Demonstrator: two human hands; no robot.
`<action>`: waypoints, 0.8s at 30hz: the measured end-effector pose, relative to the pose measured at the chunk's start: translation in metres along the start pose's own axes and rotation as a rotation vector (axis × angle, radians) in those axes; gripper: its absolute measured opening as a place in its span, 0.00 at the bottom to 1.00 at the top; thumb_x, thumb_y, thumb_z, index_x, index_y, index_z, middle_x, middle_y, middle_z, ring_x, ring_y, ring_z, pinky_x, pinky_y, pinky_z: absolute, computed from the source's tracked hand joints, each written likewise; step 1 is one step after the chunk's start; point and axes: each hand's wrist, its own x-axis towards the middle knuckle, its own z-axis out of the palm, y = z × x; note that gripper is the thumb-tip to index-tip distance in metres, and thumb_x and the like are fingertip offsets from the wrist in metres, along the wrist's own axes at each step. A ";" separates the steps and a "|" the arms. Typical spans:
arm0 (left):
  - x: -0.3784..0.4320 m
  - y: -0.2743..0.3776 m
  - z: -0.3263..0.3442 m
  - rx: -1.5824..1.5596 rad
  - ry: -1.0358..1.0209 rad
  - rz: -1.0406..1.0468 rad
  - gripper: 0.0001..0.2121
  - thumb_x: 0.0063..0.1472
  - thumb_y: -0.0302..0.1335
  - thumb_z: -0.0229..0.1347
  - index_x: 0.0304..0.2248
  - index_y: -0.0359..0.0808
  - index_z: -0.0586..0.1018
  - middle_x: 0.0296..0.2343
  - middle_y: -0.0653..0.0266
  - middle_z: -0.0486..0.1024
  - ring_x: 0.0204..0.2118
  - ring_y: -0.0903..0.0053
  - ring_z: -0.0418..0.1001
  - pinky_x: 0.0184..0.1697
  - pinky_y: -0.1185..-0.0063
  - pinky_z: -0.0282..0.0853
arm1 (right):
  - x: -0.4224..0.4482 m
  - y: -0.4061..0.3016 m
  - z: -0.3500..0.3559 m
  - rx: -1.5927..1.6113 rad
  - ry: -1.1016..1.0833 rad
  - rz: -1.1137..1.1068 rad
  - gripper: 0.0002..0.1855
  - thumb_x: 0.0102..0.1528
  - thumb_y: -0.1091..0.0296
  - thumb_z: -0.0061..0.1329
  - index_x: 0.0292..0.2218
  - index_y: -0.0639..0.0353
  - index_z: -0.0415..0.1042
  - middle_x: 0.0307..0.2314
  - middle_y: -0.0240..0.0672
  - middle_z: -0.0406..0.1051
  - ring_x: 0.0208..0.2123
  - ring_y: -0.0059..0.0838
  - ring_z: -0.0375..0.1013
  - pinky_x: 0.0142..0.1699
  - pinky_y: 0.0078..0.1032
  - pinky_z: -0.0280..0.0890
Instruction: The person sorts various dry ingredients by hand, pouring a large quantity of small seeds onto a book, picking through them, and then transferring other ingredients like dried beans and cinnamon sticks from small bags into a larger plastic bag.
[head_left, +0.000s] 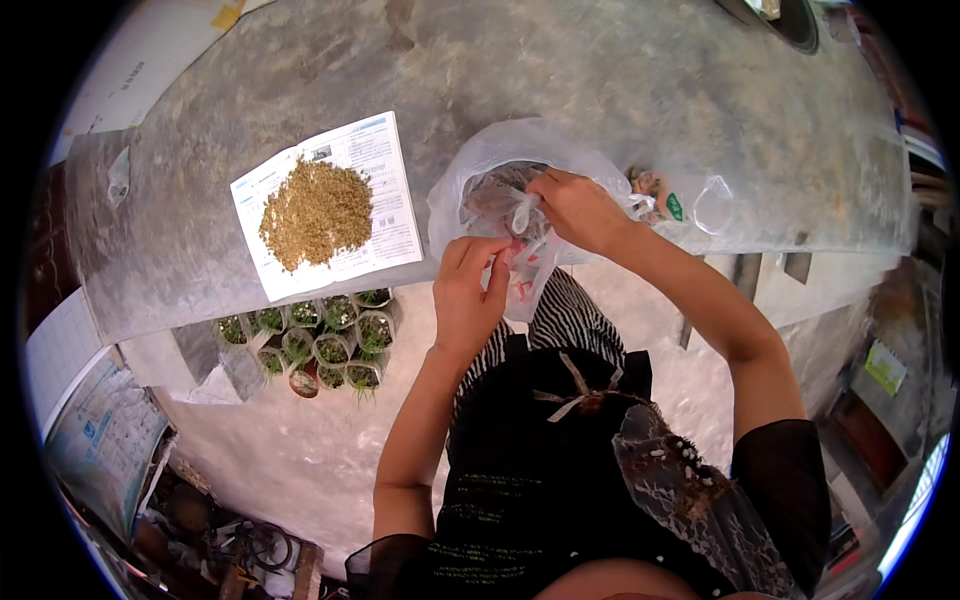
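Observation:
A large translucent plastic bag (480, 161) stands with its mouth open at the front edge of the concrete counter. Inside it is a smaller clear bag (495, 196) with brownish contents, its neck tied in a knot. My right hand (577, 210) reaches over the opening and pinches the knotted plastic. Lower down, my left hand (471, 289) has thumb and forefinger closed on a plastic edge close to some pink-red print. The fingertips partly hide what they grip. To the left, an open printed booklet (397, 187) carries a heap of golden-brown dried grains or seeds (319, 214).
Another plastic bag (652, 195) with brownish contents and a green mark lies right of the large bag on the concrete counter (525, 67). Potted seedlings (330, 345) stand on the floor below. A small clear bag (119, 177) rests far left, a dark round vessel (795, 26) far right.

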 end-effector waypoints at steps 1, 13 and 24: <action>0.003 0.003 -0.004 -0.018 0.078 -0.035 0.08 0.53 0.20 0.52 0.35 0.34 0.75 0.29 0.59 0.71 0.33 0.66 0.70 0.35 0.76 0.68 | -0.009 -0.012 -0.020 -0.006 0.006 0.004 0.14 0.49 0.76 0.44 0.40 0.61 0.68 0.28 0.42 0.71 0.30 0.39 0.72 0.36 0.31 0.66; 0.020 0.040 0.037 -0.798 -0.156 -0.359 0.26 0.64 0.44 0.38 0.51 0.30 0.60 0.49 0.54 0.61 0.53 0.69 0.59 0.54 0.74 0.55 | -0.135 -0.003 -0.097 1.739 0.171 0.552 0.14 0.42 0.72 0.41 0.32 0.69 0.69 0.23 0.38 0.69 0.26 0.31 0.69 0.35 0.27 0.64; -0.018 0.021 0.100 -0.296 -0.352 -0.193 0.21 0.55 0.31 0.55 0.46 0.32 0.66 0.39 0.51 0.70 0.42 0.64 0.69 0.46 0.74 0.64 | -0.171 0.067 -0.024 1.177 0.391 0.772 0.12 0.48 0.71 0.41 0.36 0.65 0.65 0.29 0.37 0.66 0.24 0.28 0.67 0.33 0.25 0.65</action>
